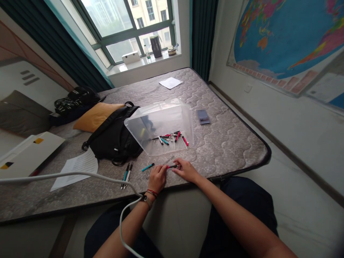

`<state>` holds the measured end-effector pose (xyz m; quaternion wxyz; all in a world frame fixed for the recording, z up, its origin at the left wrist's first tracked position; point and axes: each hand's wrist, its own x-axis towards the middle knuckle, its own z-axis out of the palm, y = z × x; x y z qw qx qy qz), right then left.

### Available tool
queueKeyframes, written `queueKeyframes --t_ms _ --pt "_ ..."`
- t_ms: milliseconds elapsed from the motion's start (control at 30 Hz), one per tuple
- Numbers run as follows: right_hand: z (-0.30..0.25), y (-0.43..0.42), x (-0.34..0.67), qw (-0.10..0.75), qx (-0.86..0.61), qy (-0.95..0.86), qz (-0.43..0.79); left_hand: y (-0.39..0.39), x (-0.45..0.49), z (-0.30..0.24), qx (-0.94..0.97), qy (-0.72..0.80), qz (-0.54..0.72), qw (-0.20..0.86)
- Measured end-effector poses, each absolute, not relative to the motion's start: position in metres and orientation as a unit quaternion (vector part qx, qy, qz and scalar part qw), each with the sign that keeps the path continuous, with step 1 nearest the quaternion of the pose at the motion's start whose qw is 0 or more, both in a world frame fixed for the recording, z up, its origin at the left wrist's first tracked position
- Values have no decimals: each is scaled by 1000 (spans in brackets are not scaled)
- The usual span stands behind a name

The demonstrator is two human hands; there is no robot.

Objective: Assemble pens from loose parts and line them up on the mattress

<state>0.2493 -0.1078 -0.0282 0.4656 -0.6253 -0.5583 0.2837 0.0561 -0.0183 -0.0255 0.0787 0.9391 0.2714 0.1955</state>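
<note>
**penfan22:** While you've got that pen (172, 166) pinched between both hands at the near edge of the mattress (228, 143), quick note: your left hand (157, 178) is closed on one end and your right hand (185, 170) is closed on the other, fingertips only. It looks like a thin plastic pen with a red bit, so I'd guess it's light and stiff, and a little slick on the barrel. Grip it by the barrel near each end, not by the tip.

**desk_lurker:** Agreed, it shouldn't need much force. What about the clear plastic bin (161, 125)? It's tipped on its side with the mouth facing you.

**penfan22:** Yep, and there's a loose pile of pens (172, 138) at its mouth, red, teal and black ones all jumbled. I can't tell how many.

**desk_lurker:** There are strays outside it too: a teal pen (148, 167) just left of your left hand, and two dark pens (127, 175) side by side further left, near the sheet of paper (76, 168). The black backpack (114, 138) sits right against the bin.
</note>
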Motion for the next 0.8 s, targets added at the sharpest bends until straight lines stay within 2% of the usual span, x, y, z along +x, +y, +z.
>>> queueKeyframes --t_ms 800 --pt "-27 -109 247 435 -652 -556 276 -19 56 -26 940 271 189 85"
